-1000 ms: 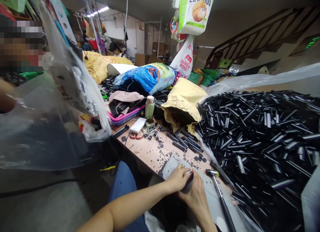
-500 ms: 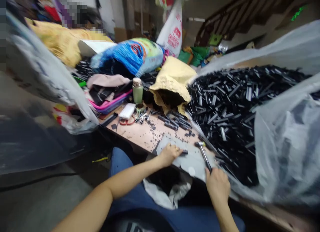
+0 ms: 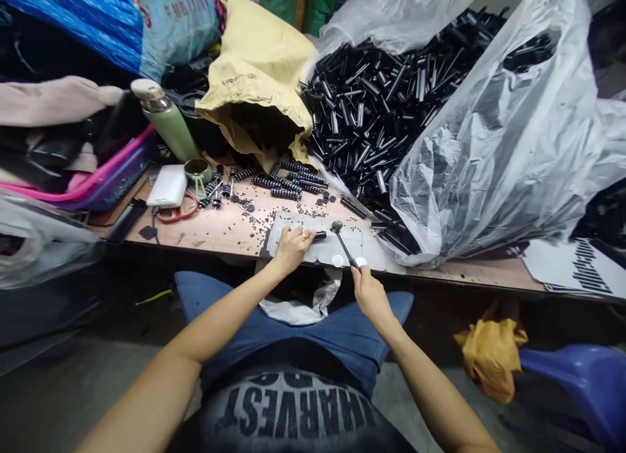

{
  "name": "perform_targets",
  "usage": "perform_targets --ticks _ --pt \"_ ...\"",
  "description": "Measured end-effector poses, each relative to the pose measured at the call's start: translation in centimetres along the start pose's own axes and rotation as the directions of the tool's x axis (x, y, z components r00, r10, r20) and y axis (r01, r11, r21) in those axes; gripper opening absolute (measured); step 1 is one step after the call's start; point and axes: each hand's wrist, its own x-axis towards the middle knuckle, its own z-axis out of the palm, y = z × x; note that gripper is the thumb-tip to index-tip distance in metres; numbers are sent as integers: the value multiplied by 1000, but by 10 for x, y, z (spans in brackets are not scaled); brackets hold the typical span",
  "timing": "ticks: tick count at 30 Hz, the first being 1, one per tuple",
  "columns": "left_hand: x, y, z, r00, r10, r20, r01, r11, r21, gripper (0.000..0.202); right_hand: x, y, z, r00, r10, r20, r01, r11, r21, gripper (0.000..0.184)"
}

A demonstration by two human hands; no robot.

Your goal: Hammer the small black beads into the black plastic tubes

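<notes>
My left hand (image 3: 292, 249) is closed around a short black tube (image 3: 319, 236), holding it down on a grey pad (image 3: 362, 240) at the table's front edge. The tube's right end sticks out past my fingers. In my right hand (image 3: 370, 292) is a small hammer (image 3: 346, 246), gripped by its handle. Its head rests over or just above the pad, a little right of the tube; whether it touches cannot be made out. Tiny black bits (image 3: 254, 234) lie scattered left of the pad, and finished-looking ridged black rolls (image 3: 286, 187) are piled behind it.
A large clear plastic bag (image 3: 469, 173) spills black tubes (image 3: 362, 107) at the right. Behind stand a yellow sack (image 3: 259, 49) and a green flask (image 3: 169, 124). Red-handled scissors (image 3: 178, 212), a white box (image 3: 167, 186) and a pink-rimmed basket (image 3: 92, 182) are at left.
My view has tilted down and turned right, showing my lap and the table's right part. Both hands keep their hold on the tube and hammer; the hammer's head now lies closer to the tube.
</notes>
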Motion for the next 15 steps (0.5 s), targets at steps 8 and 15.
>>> perform_targets --ticks 8,15 --pt "-3 36 12 1000 27 0 -27 999 -33 74 -15 -41 -20 963 -236 -133 256 952 166 47" --pt "9 23 13 999 7 -51 -16 984 -175 56 -5 -55 -1 959 -264 102 264 964 14 37"
